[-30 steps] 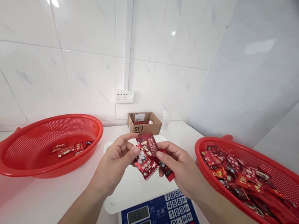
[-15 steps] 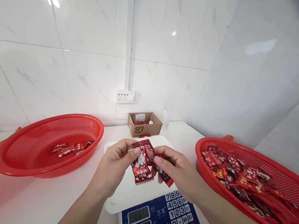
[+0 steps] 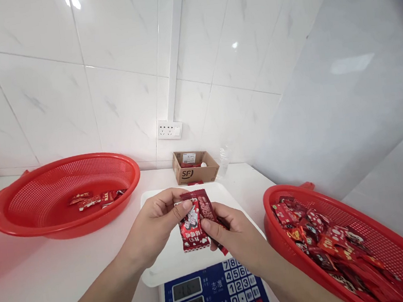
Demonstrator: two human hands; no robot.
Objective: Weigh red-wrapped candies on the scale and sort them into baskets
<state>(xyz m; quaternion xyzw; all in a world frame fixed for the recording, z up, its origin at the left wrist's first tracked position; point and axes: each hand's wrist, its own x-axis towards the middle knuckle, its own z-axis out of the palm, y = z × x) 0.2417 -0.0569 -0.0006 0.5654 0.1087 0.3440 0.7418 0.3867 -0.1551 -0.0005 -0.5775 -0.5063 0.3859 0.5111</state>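
Observation:
My left hand point(image 3: 162, 222) pinches a red candy packet point(image 3: 192, 233) with white print, thumb on its front. Behind it, overlapping, is a darker red packet point(image 3: 205, 204) with small print. My right hand point(image 3: 233, 230) is closed around the dark packets, its thumb pressing near the edge of the front one; another dark wrapper shows partly beneath its fingers. Both hands are held above the white pan point(image 3: 163, 261) of a digital scale. Below them lies the scale's blue panel point(image 3: 218, 286) with number keys and displays.
A red perforated basket point(image 3: 68, 231) with several packets stands at left, another red basket point(image 3: 370, 208) full of packets at right. At the back are a cardboard box point(image 3: 197, 173) and a clear plastic bottle point(image 3: 223, 158). A socket point(image 3: 169, 130) sits on the tiled wall.
My right hand has shifted slightly left, its thumb now nearer the front packet. The dark packets sit closer together behind it, and the lower dark one is more covered.

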